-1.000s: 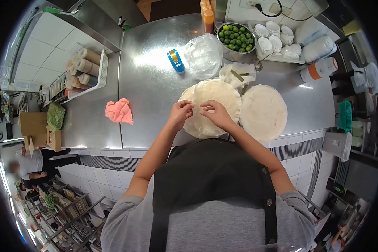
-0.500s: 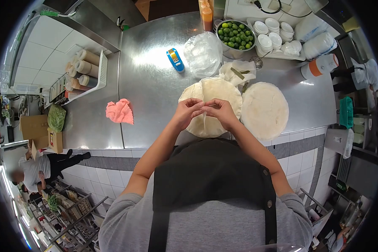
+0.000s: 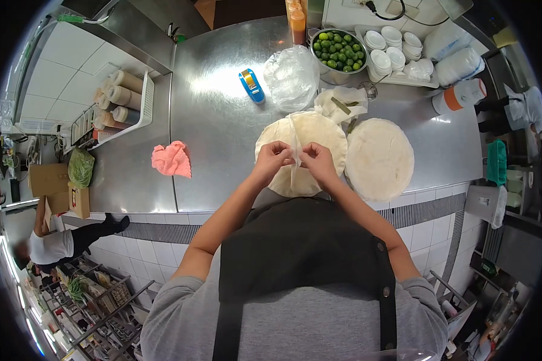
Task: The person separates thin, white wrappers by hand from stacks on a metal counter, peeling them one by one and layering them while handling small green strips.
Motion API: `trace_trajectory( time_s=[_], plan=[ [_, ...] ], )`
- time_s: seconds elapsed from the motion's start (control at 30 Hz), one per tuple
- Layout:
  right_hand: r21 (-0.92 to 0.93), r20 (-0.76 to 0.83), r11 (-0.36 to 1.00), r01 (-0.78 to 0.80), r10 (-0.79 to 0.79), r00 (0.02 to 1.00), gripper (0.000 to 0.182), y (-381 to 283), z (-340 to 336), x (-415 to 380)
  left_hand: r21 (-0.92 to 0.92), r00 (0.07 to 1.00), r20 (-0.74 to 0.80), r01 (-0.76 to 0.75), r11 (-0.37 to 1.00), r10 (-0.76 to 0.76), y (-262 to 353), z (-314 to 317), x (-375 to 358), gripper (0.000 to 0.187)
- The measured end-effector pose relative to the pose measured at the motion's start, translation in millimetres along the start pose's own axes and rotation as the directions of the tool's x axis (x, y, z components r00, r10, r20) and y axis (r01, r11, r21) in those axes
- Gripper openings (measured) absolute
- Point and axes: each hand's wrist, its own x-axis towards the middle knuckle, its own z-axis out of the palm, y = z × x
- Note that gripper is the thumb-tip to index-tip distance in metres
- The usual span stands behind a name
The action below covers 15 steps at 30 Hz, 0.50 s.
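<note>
In front of me lies a stack of pale round thin dough sheets [image 3: 325, 133], with a raised edge running front to back across its middle. My left hand [image 3: 274, 157] pinches at this ridge from the left, fingers closed. From the other side, my right hand [image 3: 317, 160] has thumb and fingertips closed at the same ridge. A narrow gap separates the two hands. The fingertips partly hide the exact grip. A second round pale stack [image 3: 380, 159] rests just right of the first, touching or nearly touching it.
Behind the dough are a plastic bag [image 3: 291, 78], a blue tape dispenser [image 3: 252, 88], a bowl of limes [image 3: 338, 52] and white dishes [image 3: 395, 55]. A pink cloth [image 3: 171, 159] lies left. Another person [image 3: 51, 245] is at far left, near a cardboard box [image 3: 48, 180].
My hands have moved slightly apart from nearly touching fingertips, and the ridge shows more plainly between them. The person at far left has shifted, with an arm now reaching to the box.
</note>
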Motion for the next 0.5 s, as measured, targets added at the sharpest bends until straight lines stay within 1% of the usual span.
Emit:
trace_trajectory(
  time_s=[0.03, 0.07, 0.1, 0.13, 0.17, 0.2, 0.23, 0.27, 0.3, 0.33, 0.4, 0.43, 0.47, 0.5],
  plan=[
    [-0.249, -0.076, 0.962, 0.11, -0.132, 0.988, 0.024, 5, 3, 1, -0.001, 1.0, -0.001, -0.001, 1.0, 0.001, -3, 3, 1, 0.008],
    [-0.25, -0.074, 0.962, 0.111, -0.133, 0.988, 0.024, 9, 6, 2, -0.003, 0.999, -0.012, -0.047, 0.999, 0.047, -7, 6, 1, 0.007],
    [-0.215, -0.127, 0.972, 0.089, -0.118, 0.985, 0.025, 6, 10, 1, -0.003, 0.995, -0.021, -0.094, 0.996, 0.094, -9, 9, 1, 0.007],
    [-0.18, -0.18, 0.981, 0.069, -0.102, 0.978, 0.027, 4, 12, 0, -0.003, 0.995, -0.02, -0.096, 0.995, 0.096, -10, 11, 0, 0.007],
    [-0.18, -0.182, 0.981, 0.071, -0.104, 0.978, 0.027, 3, 10, 0, -0.062, 0.988, -0.08, -0.135, 0.989, 0.13, -12, 12, -2, 0.006],
    [-0.122, -0.185, 0.988, 0.09, -0.112, 0.976, 0.026, 6, 7, 1, -0.117, 0.977, -0.141, -0.177, 0.977, 0.16, -12, 13, -3, 0.005],
    [-0.064, -0.188, 0.992, 0.109, -0.119, 0.975, 0.024, 8, 4, 1, -0.117, 0.977, -0.139, -0.177, 0.977, 0.16, -12, 13, -5, 0.005],
    [-0.064, -0.189, 0.992, 0.109, -0.119, 0.975, 0.024, 15, 0, 3, -0.149, 0.968, -0.19, -0.192, 0.97, 0.163, -11, 10, -8, 0.004],
    [0.006, -0.275, 0.998, 0.062, -0.058, 0.96, 0.02, 19, -4, 7, -0.18, 0.956, -0.241, -0.211, 0.961, 0.165, -10, 7, -9, 0.003],
    [0.079, -0.353, 0.997, 0.021, 0.008, 0.936, 0.019, 24, -8, 10, -0.18, 0.956, -0.243, -0.214, 0.96, 0.167, -10, 4, -11, 0.003],
    [0.041, -0.37, 0.999, 0.012, 0.004, 0.929, 0.018, 31, -8, 9, -0.188, 0.949, -0.292, -0.181, 0.965, 0.121, -11, -4, -12, 0.001],
    [-0.036, -0.351, 0.997, 0.075, -0.083, 0.933, 0.017, 32, -3, 7, -0.189, 0.948, -0.294, -0.183, 0.965, 0.123, -20, -12, -9, 0.001],
    [-0.111, -0.327, 0.984, 0.138, -0.168, 0.93, 0.017, 33, 2, 4, -0.226, 0.952, -0.3, -0.132, 0.965, 0.06, -31, -22, -3, 0.006],
    [-0.113, -0.329, 0.984, 0.14, -0.17, 0.929, 0.017, 29, 7, 1, -0.263, 0.954, -0.301, -0.081, 0.961, -0.003, -37, -28, 2, 0.012]
  ],
)
